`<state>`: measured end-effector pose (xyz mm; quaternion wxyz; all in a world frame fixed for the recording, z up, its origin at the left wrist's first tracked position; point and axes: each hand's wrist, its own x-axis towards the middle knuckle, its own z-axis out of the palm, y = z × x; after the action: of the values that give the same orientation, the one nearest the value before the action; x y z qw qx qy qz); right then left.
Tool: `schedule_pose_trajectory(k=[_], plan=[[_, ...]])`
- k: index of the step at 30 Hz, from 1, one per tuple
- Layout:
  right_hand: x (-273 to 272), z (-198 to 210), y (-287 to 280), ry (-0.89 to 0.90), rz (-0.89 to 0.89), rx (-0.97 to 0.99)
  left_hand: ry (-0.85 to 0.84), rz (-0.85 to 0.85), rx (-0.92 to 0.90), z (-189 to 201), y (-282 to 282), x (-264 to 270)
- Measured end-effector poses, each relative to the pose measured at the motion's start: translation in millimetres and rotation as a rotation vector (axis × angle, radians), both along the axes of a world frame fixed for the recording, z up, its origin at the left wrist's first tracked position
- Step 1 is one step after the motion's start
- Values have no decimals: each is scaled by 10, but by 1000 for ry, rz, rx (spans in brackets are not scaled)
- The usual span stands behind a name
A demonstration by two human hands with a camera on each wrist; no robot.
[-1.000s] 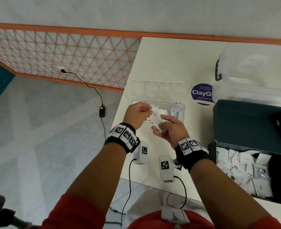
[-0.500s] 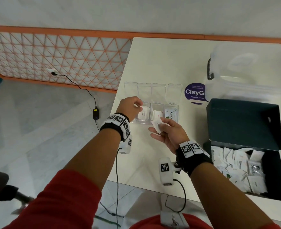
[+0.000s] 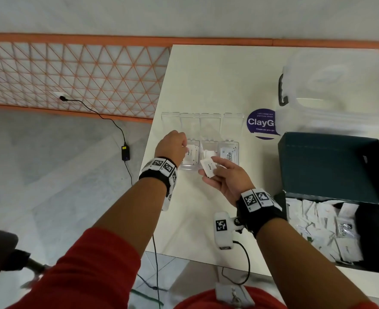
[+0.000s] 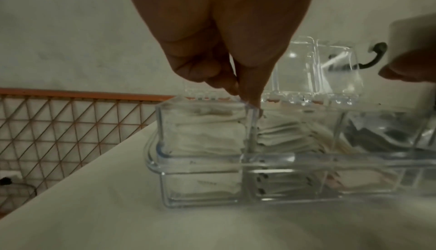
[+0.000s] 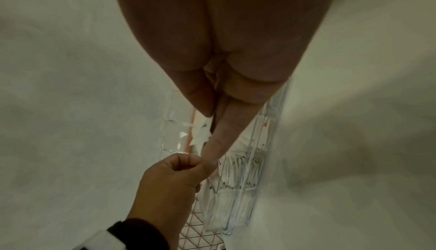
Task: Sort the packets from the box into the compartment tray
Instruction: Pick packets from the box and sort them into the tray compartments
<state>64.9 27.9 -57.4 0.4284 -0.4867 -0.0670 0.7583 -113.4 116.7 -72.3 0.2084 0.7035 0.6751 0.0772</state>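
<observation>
A clear compartment tray sits near the table's left edge with its lids tipped back. My left hand hovers over its left end, thumb and finger pinching the edge of a white packet down in the second compartment. In the left wrist view the pinched fingertips meet at the divider of the tray. Just in front of the tray my right hand is palm up, its thumb holding a few white packets. The dark box lies open at the right with several packets inside.
A large clear lidded tub stands behind the box. A purple round sticker lies between the tub and the tray. The table's left edge runs close beside the tray. On the floor to the left are a cable and a power adapter.
My left hand took a packet from my right hand and moved left and forward to the tray's left compartments. The right hand stayed in place with its remaining packets.
</observation>
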Motion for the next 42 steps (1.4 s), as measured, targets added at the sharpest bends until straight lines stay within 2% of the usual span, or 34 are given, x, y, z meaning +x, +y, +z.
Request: schedule_pose_trajectory(k=[5,7,9,11,13,14,16,22,25,28,32,38,42], plan=[[-47,-20,-2,-44,22,10,157,-82,-30,39,-53,68],[-52,-16,-13,-47,24,18,144,-65,-24,92,-82,77],[-57,-11,-12,-58,7,23,25,-19,18,174,-124,58],[-71,5,-5,-88,-10,36,-201,33,22,270,-178,37],[-97,23,1,-128,-20,56,-416,38,-125,388,-251,53],[-111,33,1,-146,-24,62,-466,15,-210,428,-287,73],[-147,53,5,-174,-33,62,-463,-30,-280,456,-334,104],[-223,81,7,-223,44,65,-504,69,-185,401,-291,9],[-159,72,-21,-264,114,57,-467,82,-131,340,-235,-75],[-59,42,-34,-279,87,42,-395,79,-102,282,-157,-127],[57,16,-31,-272,32,30,-251,36,-151,198,-70,-114],[160,2,-32,-277,-13,28,89,-228,-87,116,-45,63],[233,-10,-27,-277,-38,21,252,-305,-10,77,-82,114]])
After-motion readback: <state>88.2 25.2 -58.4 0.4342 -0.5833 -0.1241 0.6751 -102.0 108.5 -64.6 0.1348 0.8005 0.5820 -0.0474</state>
